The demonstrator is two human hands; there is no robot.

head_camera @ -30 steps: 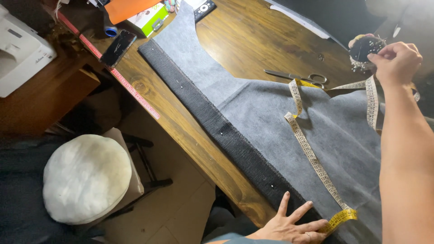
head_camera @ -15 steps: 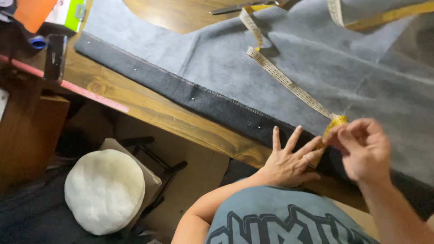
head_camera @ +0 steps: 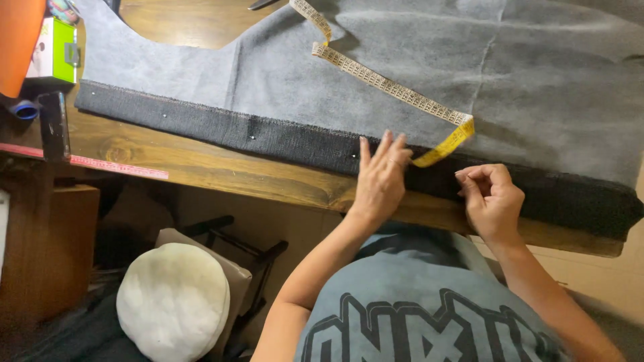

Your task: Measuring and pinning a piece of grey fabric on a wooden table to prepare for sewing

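A moment ago our two hands were close together at the yellow end of the tape. Now they have moved apart. Our left hand (head_camera: 381, 177) lies flat and open, fingers straight, on the dark folded edge (head_camera: 288, 139) of the grey cloth (head_camera: 416, 60). Its fingertips sit just beside the yellow end of the measuring tape (head_camera: 389, 86). Our right hand (head_camera: 491, 198) has let go of the tape. Its fingers are curled and pinched together over the dark edge, a little to the right of the tape's end. We cannot tell if it holds something tiny.

The tape has also slid. It now runs from the top of the picture down across the grey cloth and ends at the dark edge between our hands. We see less of the table (head_camera: 201, 171) than before, and the cloth fills more of the view.

Small shiny pins (head_camera: 251, 136) dot the dark edge.

At the top left stands a small green and white box (head_camera: 55, 53), next to something orange (head_camera: 17, 40). Below them lies a dark flat phone (head_camera: 54, 124) and a blue round thing (head_camera: 24, 110). A long pink ruler strip (head_camera: 100, 163) runs along the table's front edge. Down on the floor side sits a round white cushion (head_camera: 173, 302).
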